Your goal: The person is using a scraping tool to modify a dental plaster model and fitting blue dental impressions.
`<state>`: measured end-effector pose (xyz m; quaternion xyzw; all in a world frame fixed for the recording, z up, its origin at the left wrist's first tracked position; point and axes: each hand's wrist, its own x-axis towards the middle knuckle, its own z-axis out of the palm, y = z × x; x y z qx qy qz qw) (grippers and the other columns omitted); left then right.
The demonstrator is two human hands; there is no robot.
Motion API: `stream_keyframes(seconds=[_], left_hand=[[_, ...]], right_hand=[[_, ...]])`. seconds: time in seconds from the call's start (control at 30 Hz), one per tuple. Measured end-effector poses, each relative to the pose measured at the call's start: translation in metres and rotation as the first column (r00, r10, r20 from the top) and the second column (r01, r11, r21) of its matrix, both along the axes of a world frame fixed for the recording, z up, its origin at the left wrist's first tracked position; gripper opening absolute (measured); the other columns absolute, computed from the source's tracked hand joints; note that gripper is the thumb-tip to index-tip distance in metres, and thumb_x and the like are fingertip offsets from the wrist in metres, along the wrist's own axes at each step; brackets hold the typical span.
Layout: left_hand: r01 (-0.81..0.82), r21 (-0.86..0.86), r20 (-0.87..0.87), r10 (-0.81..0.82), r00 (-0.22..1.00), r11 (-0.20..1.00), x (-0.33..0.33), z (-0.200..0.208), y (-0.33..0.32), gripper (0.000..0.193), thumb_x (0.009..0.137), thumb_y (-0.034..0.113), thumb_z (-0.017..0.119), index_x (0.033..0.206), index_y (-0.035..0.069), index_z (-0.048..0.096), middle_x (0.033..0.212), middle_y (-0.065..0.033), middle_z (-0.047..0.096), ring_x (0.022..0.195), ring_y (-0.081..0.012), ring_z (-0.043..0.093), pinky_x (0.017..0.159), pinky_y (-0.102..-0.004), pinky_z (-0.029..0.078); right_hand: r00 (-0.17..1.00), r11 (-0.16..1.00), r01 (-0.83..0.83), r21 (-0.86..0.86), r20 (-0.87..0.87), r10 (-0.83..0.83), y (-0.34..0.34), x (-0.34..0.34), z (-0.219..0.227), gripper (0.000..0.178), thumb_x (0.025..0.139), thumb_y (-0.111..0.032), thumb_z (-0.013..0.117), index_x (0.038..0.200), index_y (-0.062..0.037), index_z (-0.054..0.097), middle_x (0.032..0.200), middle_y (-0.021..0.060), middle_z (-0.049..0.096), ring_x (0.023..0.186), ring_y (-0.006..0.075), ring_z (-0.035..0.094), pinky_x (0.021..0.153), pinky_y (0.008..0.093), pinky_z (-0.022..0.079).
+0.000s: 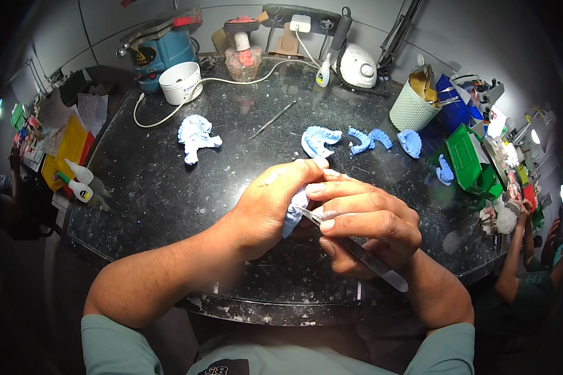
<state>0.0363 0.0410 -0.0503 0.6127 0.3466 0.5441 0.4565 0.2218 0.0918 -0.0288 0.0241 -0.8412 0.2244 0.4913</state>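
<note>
Over the near middle of the black table, my left hand (pixel 263 203) is closed around a pale blue dental cast (pixel 292 219), and its fingers hide most of the piece. My right hand (pixel 375 215) grips a metal scalpel (pixel 376 267) like a pen. The blade end meets the cast, while the handle slants down to the right beneath my palm. Just beyond my hands lies a blue horseshoe-shaped dental cast (pixel 319 141). Farther right are smaller blue arch pieces (pixel 370 139) and a rounded blue cast (pixel 409 143). A larger pale blue cast (pixel 197 137) lies to the left.
A thin metal tool (pixel 273 120) lies mid-table. Toward the back stand a white tub (pixel 180 84), a blue machine (pixel 166 55) and a white device (pixel 358 65). A pale basket (pixel 413 103) and green bin (pixel 472 162) are right; dropper bottles (pixel 80 189) are left. Another person's arm (pixel 513 256) shows far right.
</note>
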Motion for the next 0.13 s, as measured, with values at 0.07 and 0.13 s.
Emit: stream_keyframes(seconds=[0.07,0.13], left_hand=[[-0.007,0.024,-0.068,0.008,0.998,1.000,-0.0008,0.0014,0.0001,0.029,0.104,0.016,0.050,0.123,-0.005,0.059,0.126,-0.0178,0.061,0.116,-0.0257,0.062,0.104,-0.0386,0.050],[0.074,-0.066,0.085,-0.068,0.994,0.995,-0.0008,0.0001,0.0008,0.030,0.104,0.016,0.050,0.126,-0.005,0.058,0.127,-0.0183,0.060,0.116,-0.0259,0.062,0.104,-0.0385,0.050]], right_hand=[[1.000,1.000,-0.005,0.011,-0.006,0.005,0.0015,-0.0004,-0.0024,0.035,0.069,0.009,0.081,0.100,-0.0020,0.068,0.098,0.0136,0.073,0.102,0.0334,0.074,0.093,0.0456,0.060],[1.000,1.000,0.003,0.016,-0.006,-0.003,0.0034,-0.0004,-0.0050,0.035,0.070,0.008,0.082,0.100,-0.0022,0.069,0.100,0.0137,0.073,0.102,0.0338,0.074,0.092,0.0452,0.060]])
